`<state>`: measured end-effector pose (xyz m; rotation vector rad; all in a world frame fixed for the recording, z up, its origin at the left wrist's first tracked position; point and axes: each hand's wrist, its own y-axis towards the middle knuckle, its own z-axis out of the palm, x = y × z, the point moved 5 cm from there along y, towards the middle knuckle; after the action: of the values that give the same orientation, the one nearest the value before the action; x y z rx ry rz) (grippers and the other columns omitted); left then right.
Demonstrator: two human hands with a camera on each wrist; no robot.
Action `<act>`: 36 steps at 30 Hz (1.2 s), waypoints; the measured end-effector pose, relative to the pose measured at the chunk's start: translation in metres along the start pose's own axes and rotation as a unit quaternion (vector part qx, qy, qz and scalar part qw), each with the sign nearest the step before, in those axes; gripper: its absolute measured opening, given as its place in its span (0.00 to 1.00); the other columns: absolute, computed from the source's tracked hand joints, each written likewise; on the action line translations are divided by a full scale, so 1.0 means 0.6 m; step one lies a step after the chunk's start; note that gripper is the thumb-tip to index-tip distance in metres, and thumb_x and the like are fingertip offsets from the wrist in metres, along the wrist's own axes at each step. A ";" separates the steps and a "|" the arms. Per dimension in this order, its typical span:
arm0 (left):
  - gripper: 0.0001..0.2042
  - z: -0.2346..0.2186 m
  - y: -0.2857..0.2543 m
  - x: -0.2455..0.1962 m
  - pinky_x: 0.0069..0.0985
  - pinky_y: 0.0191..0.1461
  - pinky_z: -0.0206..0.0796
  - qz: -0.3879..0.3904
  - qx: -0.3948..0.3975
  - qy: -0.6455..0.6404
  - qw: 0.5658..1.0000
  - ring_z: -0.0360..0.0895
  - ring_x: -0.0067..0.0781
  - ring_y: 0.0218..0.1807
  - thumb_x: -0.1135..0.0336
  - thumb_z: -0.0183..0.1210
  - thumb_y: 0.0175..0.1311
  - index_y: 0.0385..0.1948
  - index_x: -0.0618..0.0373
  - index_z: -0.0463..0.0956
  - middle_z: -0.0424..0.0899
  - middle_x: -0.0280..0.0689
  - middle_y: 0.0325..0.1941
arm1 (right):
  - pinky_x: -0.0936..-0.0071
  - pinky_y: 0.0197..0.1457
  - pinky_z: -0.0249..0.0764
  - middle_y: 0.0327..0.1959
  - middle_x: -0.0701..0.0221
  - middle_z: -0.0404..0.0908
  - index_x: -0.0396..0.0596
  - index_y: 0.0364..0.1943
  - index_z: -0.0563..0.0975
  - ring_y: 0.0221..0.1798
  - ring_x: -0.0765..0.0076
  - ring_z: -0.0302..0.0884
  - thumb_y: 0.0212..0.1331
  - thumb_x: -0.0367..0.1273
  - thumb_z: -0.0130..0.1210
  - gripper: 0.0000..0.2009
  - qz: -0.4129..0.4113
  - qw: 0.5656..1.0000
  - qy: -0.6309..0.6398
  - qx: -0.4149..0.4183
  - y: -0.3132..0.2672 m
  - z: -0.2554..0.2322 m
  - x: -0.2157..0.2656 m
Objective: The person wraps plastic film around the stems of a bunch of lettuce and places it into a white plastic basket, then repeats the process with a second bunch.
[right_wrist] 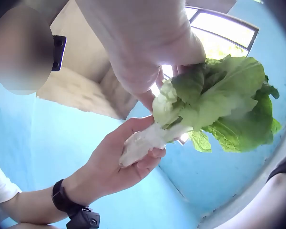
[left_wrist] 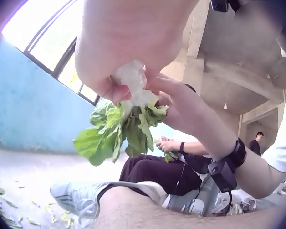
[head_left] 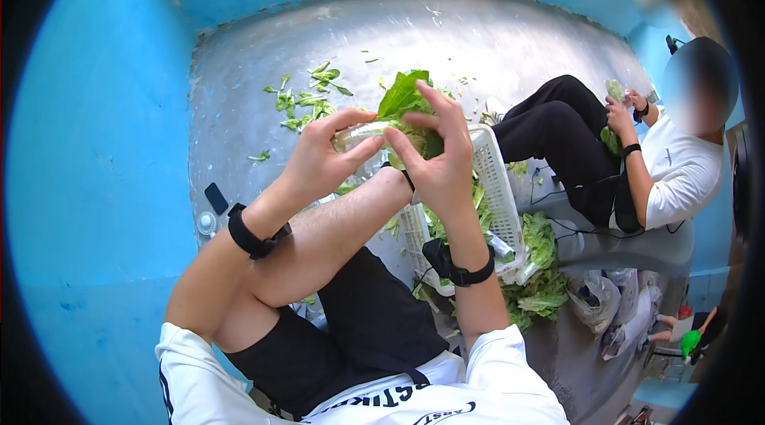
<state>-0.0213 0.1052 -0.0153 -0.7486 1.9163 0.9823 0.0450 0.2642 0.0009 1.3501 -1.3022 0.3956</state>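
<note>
A leafy green vegetable (head_left: 403, 98) is held up between both hands above the knees, its pale base inside clear film (right_wrist: 142, 143). The left hand (head_left: 317, 155) grips this wrapped base between thumb and fingers, plainest in the right wrist view, where the left hand (right_wrist: 112, 164) reaches in from below. The right hand (head_left: 440, 146) pinches the vegetable by the lower part of its leaves, with some fingers raised and spread. Green leaves (left_wrist: 109, 131) hang down below the hands in the left wrist view.
A white basket (head_left: 498, 186) with greens stands by the right forearm, beside a leafy pile (head_left: 542, 265). Loose leaves (head_left: 307, 106) and a phone (head_left: 216, 198) lie on the floor. Another person (head_left: 677, 162) sits at the right, holding a vegetable. Plastic bags (head_left: 598, 301) lie behind.
</note>
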 end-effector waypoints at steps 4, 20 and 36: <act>0.16 0.000 0.005 0.005 0.23 0.48 0.70 -0.006 -0.010 -0.023 1.000 0.80 0.25 0.43 0.66 0.65 0.58 0.45 0.65 0.78 0.85 0.41 0.41 | 0.64 0.58 0.69 0.56 0.58 0.72 0.42 0.53 0.75 0.59 0.57 0.71 0.59 0.34 0.62 0.19 -0.017 0.967 -0.152 -0.205 -0.067 -0.068 -0.018; 0.22 0.093 -0.016 -0.093 0.35 0.52 0.68 0.218 0.110 0.136 0.960 0.75 0.43 0.49 0.80 0.63 0.44 0.47 0.59 0.78 0.77 0.42 0.50 | 0.84 0.42 0.76 0.45 0.75 0.78 0.44 0.51 0.74 0.45 0.84 0.76 0.60 0.33 0.63 0.17 0.339 0.759 0.543 -0.118 -0.145 0.003 -0.057; 0.46 0.046 -0.012 -0.040 0.45 0.68 0.59 -0.062 0.241 -0.027 0.968 0.65 0.49 0.69 0.60 0.67 0.45 0.70 0.62 0.54 0.59 0.52 0.72 | 0.65 0.44 0.73 0.39 0.59 0.83 0.35 0.42 0.78 0.39 0.60 0.80 0.50 0.34 0.68 0.19 0.311 0.801 -0.372 -0.351 -0.496 -0.595 -0.386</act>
<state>0.0070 0.1280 -0.0062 -0.5385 1.9267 0.4235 0.3769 0.5882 -0.2328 0.3775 -2.2677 -0.2411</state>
